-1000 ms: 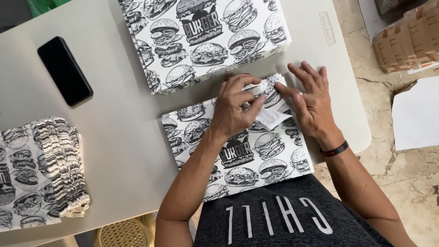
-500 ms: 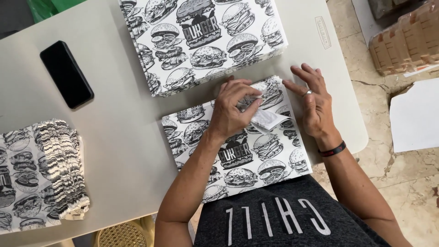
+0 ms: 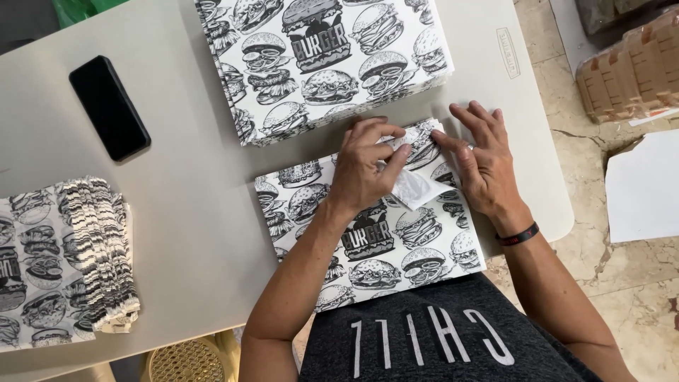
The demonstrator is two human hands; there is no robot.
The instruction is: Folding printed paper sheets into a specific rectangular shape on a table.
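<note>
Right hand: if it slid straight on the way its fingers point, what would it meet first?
Probably the large stack of black-and-white burger-printed paper sheets beyond the right hand; only a narrow strip of grey table lies between.

Folded stack (image 3: 64, 262) (left side) and upper sheets (image 3: 322, 60) run off-frame.

Black phone (image 3: 109, 107) lies flat, upper left, on grey table (image 3: 184, 212). Fanned stack of folded printed bags (image 3: 64, 258) at left edge. Brown cardboard bundle (image 3: 629, 71) upper right, white sheet (image 3: 643, 187) below it on stone floor (image 3: 636, 297).
</note>
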